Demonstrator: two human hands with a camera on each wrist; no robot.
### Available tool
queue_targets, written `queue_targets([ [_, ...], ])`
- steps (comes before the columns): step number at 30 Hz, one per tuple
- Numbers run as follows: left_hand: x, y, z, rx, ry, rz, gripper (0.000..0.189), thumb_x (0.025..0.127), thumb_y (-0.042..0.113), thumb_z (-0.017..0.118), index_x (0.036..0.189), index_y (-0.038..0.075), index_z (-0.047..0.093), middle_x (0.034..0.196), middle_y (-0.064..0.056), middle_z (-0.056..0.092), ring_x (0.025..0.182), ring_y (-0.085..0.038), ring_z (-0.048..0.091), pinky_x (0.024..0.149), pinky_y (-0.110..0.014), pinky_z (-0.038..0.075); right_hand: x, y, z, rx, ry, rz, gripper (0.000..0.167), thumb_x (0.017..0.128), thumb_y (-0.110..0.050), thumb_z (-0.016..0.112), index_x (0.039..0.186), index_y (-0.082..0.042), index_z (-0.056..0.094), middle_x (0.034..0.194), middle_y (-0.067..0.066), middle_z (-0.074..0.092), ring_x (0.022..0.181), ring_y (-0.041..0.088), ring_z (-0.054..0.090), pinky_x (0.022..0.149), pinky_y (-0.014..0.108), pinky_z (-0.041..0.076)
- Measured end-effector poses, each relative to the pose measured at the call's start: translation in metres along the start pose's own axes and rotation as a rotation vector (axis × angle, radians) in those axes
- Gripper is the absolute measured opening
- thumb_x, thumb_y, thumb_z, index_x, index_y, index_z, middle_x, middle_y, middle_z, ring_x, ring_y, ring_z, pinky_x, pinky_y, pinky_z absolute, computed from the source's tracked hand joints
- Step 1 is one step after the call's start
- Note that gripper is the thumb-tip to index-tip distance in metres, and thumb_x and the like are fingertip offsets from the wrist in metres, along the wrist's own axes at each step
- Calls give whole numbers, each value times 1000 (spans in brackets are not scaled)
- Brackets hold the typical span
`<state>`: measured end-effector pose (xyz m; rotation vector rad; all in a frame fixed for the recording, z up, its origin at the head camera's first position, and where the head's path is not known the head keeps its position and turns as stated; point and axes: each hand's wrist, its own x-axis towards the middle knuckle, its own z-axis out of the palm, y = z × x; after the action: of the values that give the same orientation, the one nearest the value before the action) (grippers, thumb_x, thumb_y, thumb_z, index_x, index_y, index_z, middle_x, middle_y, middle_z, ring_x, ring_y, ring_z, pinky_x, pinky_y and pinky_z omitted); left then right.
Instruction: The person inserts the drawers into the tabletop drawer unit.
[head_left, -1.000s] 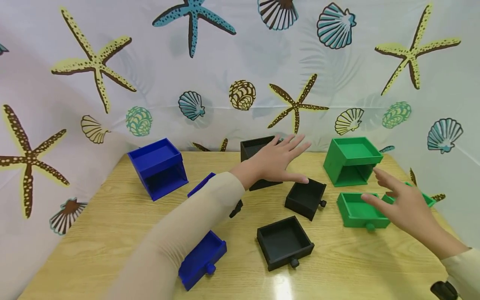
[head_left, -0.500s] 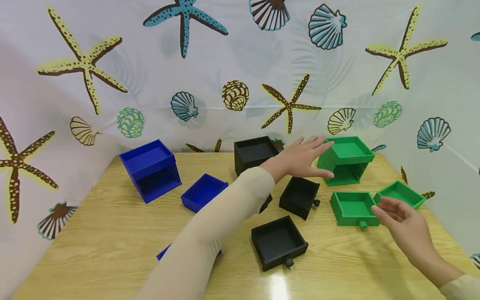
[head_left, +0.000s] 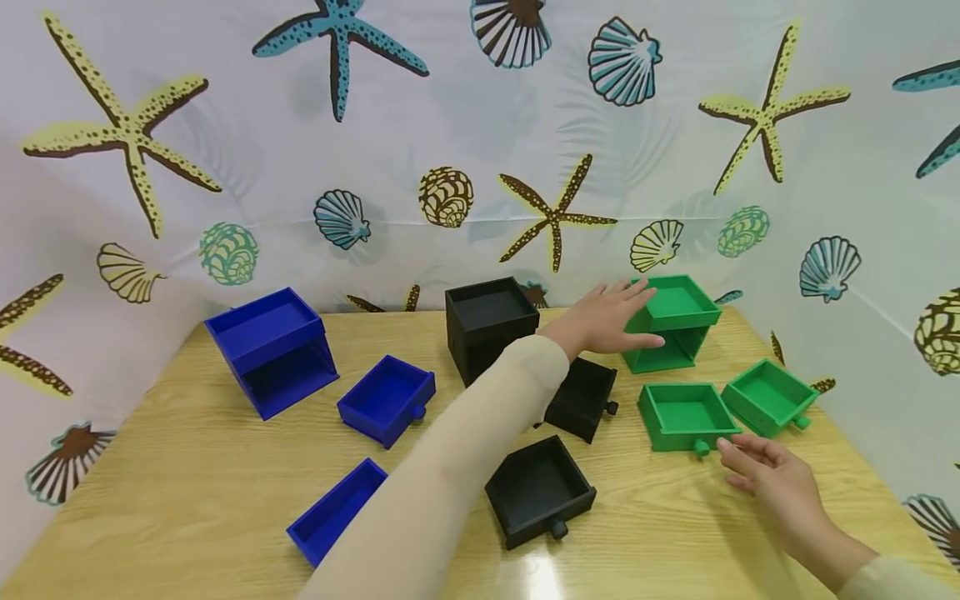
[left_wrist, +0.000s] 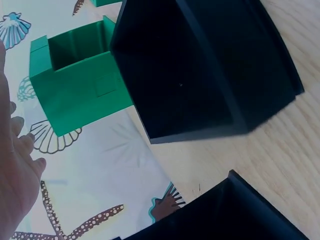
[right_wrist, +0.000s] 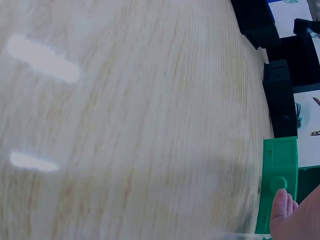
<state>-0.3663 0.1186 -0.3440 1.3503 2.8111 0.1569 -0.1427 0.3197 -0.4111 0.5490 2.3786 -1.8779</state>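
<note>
A green cabinet [head_left: 677,302] with an empty lower slot stands at the back right. My left hand [head_left: 609,321] hovers at its left side with fingers spread and straight; whether they touch it I cannot tell. In front of the cabinet lies a green drawer [head_left: 686,414] with a round knob [head_left: 701,448]. Beside the drawer's front right corner is my right hand [head_left: 780,496], fingers loosely bent and nothing held. The right wrist view has its fingertips close to the knob [right_wrist: 278,184]; contact is unclear. A second green drawer [head_left: 768,396] sits to the right, turned at an angle.
At centre are a black cabinet [head_left: 491,308] and black drawers [head_left: 540,492], partly covered by my left sleeve [head_left: 450,458]. Leftward stand a blue cabinet [head_left: 266,333] and two blue drawers, one [head_left: 386,396] behind the other [head_left: 337,512]. A patterned cloth [head_left: 480,108] hangs behind the table.
My left hand has moved right, from by the black cabinet to the green one. My right hand has come to the front green drawer's corner, its fingers bending more. The view has turned right.
</note>
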Motion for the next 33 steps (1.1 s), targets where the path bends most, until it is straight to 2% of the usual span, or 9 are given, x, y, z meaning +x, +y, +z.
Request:
queue_targets([
  [7, 15, -2, 15, 27, 11, -53, 86, 94, 69, 35, 158, 15, 14, 163, -4, 7, 148, -19, 6, 119, -38, 3, 7, 8, 4, 124, -42, 34, 78, 92, -34, 69, 144, 9, 28, 120, 6, 54, 95, 4, 63, 90, 28, 52],
  [14, 21, -2, 24, 54, -7, -53, 84, 96, 66, 32, 157, 11, 14, 162, -8, 8, 148, -21, 6, 119, -36, 5, 11, 13, 8, 260, -64, 87, 79, 91, -25, 71, 145, 11, 25, 108, 1, 63, 95, 9, 66, 90, 30, 52],
  [25, 29, 0, 28, 56, 24, -47, 77, 100, 59, 31, 157, 9, 16, 162, -9, 11, 148, -21, 8, 118, -35, 8, 19, 14, 10, 313, -69, 77, 75, 93, -19, 69, 145, 11, 25, 102, -1, 66, 95, 9, 67, 90, 29, 52],
  [33, 33, -2, 30, 67, 47, -49, 71, 102, 55, 32, 156, 9, 21, 161, -10, 14, 147, -23, 10, 118, -34, 9, 24, 15, 16, 347, -79, 64, 57, 97, -10, 62, 139, 13, 30, 104, 3, 64, 94, 10, 67, 91, 29, 51],
])
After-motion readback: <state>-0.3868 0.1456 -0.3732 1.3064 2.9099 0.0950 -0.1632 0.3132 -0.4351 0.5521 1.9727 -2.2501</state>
